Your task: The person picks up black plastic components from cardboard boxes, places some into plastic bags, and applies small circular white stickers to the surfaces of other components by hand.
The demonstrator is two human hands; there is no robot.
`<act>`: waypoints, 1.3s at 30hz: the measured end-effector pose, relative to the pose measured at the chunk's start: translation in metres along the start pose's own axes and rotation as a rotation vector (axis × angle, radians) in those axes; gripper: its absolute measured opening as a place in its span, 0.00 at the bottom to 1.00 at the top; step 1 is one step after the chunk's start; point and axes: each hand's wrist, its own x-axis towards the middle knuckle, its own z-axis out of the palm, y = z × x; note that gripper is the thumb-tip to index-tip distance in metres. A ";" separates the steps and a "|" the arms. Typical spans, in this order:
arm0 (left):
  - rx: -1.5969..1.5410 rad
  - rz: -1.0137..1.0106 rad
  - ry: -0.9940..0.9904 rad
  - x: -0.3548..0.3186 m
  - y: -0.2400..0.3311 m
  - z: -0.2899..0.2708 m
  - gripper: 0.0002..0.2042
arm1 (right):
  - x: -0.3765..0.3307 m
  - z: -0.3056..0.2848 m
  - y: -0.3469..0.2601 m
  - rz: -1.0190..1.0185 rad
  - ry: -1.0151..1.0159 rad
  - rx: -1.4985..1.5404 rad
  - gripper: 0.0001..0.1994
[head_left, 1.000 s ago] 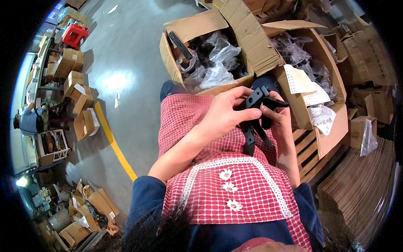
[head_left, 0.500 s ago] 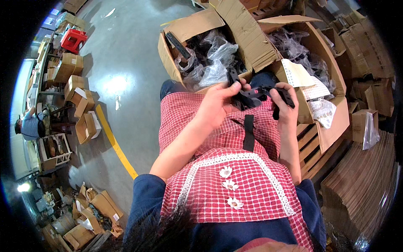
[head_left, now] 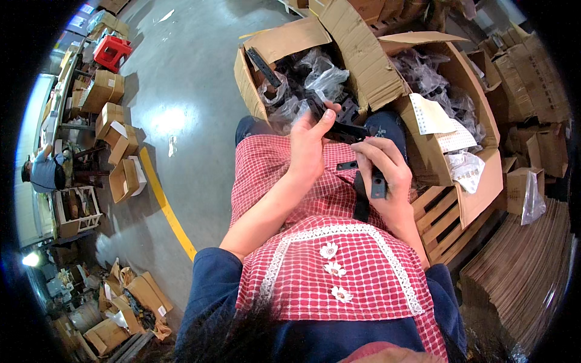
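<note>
In front of my apron, my left hand (head_left: 308, 145) has its thumb raised and grips a black molded part (head_left: 348, 132) of flat, angular shape. My right hand (head_left: 387, 163) is curled, its fingertips close to the near edge of that part. Against its palm are small black bracket-like pieces (head_left: 378, 184), one of them with holes. Another short black bar (head_left: 347, 165) sticks out to the left below its fingers. My fingers hide much of what both hands hold. Just beyond, an open carton (head_left: 251, 91) contains clear plastic bags (head_left: 327, 75) and black parts, a long black strip (head_left: 262, 65) among them.
A second open carton (head_left: 484, 181) with plastic bags and paper sheets (head_left: 431, 114) stands on a wooden pallet (head_left: 445, 221) at the right. Flattened cardboard (head_left: 520, 266) is stacked nearby. Across the floor, past a yellow line (head_left: 163, 206), are boxes, a red stool (head_left: 112, 53) and another person (head_left: 47, 172).
My right hand has come down and left, turning its back upward, with small black pieces now showing at its palm. The part in my left hand has tilted toward the carton.
</note>
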 end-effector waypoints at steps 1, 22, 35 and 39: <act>-0.001 0.023 0.011 0.001 0.001 0.000 0.09 | 0.002 0.005 0.000 0.022 0.028 -0.001 0.13; 0.106 0.119 -0.061 -0.004 0.000 0.000 0.10 | -0.003 0.009 0.012 0.007 0.193 -0.175 0.10; -0.130 -0.210 -0.024 -0.009 -0.005 0.002 0.10 | -0.002 0.007 0.015 -0.047 0.205 -0.209 0.12; -0.072 -0.099 -0.055 -0.006 -0.010 0.003 0.10 | 0.004 0.004 0.007 -0.088 0.178 -0.303 0.11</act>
